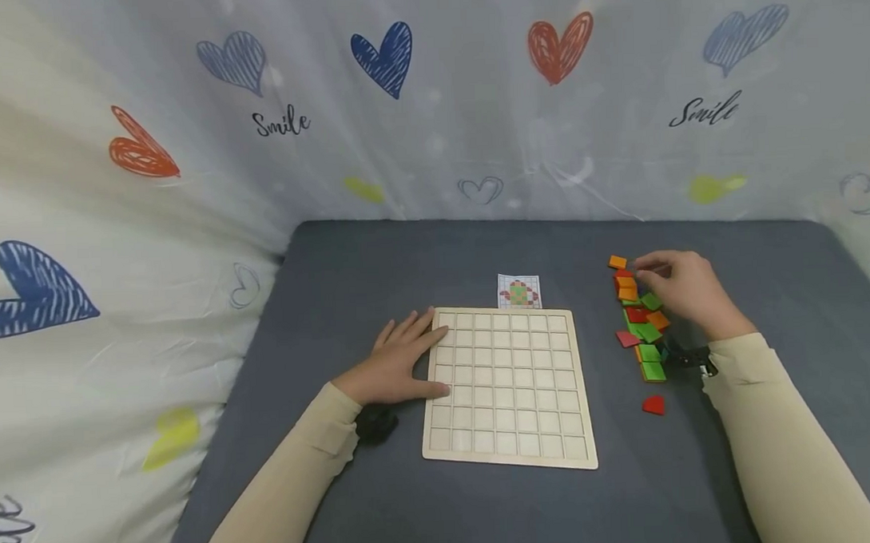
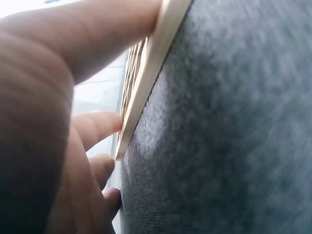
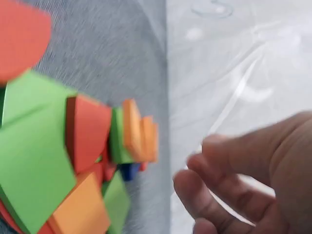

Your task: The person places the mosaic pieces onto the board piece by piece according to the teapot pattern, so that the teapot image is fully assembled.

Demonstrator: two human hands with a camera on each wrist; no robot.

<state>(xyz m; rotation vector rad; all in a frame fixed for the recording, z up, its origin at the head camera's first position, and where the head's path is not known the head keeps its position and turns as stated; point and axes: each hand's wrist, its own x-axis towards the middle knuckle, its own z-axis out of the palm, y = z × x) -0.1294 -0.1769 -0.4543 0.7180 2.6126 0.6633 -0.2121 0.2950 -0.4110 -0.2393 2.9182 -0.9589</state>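
My left hand (image 1: 395, 365) lies at the left edge of a pale wooden grid board (image 1: 514, 396), its fingers spread and its thumb and fingertips on the frame. In the left wrist view, the thumb and fingers touch the board's edge (image 2: 155, 58). Over the far end of a heap of coloured tiles (image 1: 649, 332) is my right hand (image 1: 690, 288), fingers loosely bent. The right wrist view has its thumb and fingertips apart from the tiles, nothing visible between them. Green tiles (image 3: 34, 161), a red tile (image 3: 91, 134) and an orange tile (image 3: 83, 207) overlap there.
A small card with a coloured grid pattern (image 1: 519, 283) lies at the board's far edge. One red tile (image 1: 654, 405) sits apart, nearer me; an orange tile (image 1: 618, 262) marks the far end. The grey table (image 1: 377, 257) meets a printed white curtain (image 1: 430, 136) behind.
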